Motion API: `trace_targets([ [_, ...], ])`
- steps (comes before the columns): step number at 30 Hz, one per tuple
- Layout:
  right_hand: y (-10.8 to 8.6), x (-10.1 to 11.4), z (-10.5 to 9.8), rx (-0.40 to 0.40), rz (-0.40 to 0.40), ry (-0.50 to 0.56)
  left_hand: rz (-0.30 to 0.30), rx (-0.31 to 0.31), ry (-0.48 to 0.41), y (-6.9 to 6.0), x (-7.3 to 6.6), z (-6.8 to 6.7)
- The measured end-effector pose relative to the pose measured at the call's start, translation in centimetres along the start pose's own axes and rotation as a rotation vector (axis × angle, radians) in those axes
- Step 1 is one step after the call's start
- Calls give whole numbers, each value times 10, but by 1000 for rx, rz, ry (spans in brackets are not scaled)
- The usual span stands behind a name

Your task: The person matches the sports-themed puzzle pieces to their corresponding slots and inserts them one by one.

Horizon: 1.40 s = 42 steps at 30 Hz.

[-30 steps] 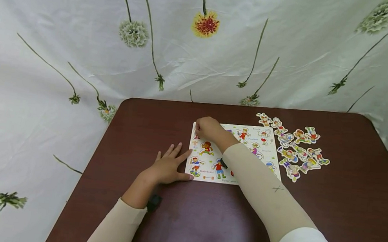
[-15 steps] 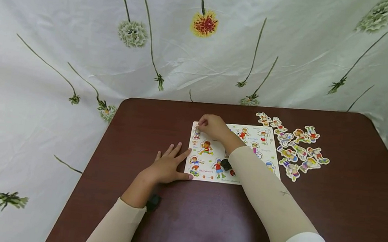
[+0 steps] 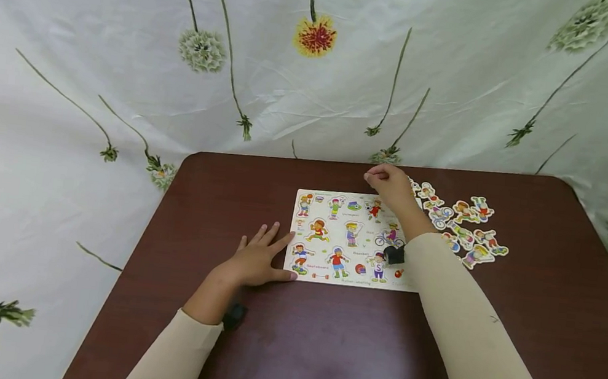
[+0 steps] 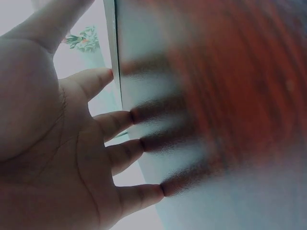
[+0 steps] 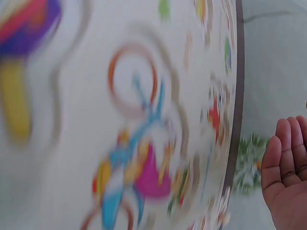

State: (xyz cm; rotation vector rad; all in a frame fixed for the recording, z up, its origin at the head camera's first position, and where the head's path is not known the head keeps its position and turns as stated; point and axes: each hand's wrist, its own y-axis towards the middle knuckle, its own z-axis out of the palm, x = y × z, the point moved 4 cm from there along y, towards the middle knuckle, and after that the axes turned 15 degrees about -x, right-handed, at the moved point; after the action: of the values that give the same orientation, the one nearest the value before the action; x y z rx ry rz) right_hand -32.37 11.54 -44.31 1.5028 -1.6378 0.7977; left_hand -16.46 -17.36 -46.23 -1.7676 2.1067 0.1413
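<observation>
A white board (image 3: 331, 248) printed with colourful figures lies flat on the table. At its left edge my left hand (image 3: 251, 264) rests with fingers spread, fingertips and thumb touching the board's side; the left wrist view shows the palm (image 4: 53, 139) with straight fingers. My right hand (image 3: 393, 189) is above the board's back right part, near the cut-out figure pieces (image 3: 463, 234), its fingers bent slightly. Nothing shows in the right fingers (image 5: 288, 158) in the right wrist view, where part of the hand is cut off.
Several figure pieces lie in a loose cluster right of the board. The dark brown table (image 3: 316, 339) has its back edge just beyond the board, and a white cloth with printed flowers (image 3: 316, 35) hangs behind it.
My right hand has moved from the board's back left corner toward the pieces at the right, uncovering the figures there. My left hand stays at the board's left edge.
</observation>
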Motion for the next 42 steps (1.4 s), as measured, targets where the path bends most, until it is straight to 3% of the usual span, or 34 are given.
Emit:
trace_targets([
  [6,8,-22,-37,-105,95,146,-3,-8,5,-1,6,-4],
  [9,10,-30,-49,-135,124,147,-12,-7,4,-1,8,-5],
  [13,12,-37,-58,-143,125,48,-16,-3,-4,-1,11,-3],
  [18,16,-38,-59,-160,36,-171,-15,2,-15,0,12,1],
  [22,21,-35,-53,-125,-32,-323,-15,-11,-13,-1,11,-1],
  [26,25,-35,-47,-79,-43,-423,-10,-14,-8,-3,8,-2],
  [32,30,-36,-39,-41,-20,-493,-4,-21,-9,-3,5,-3],
  [42,30,-44,-46,-53,3,-537,12,-17,-18,-3,0,-2],
])
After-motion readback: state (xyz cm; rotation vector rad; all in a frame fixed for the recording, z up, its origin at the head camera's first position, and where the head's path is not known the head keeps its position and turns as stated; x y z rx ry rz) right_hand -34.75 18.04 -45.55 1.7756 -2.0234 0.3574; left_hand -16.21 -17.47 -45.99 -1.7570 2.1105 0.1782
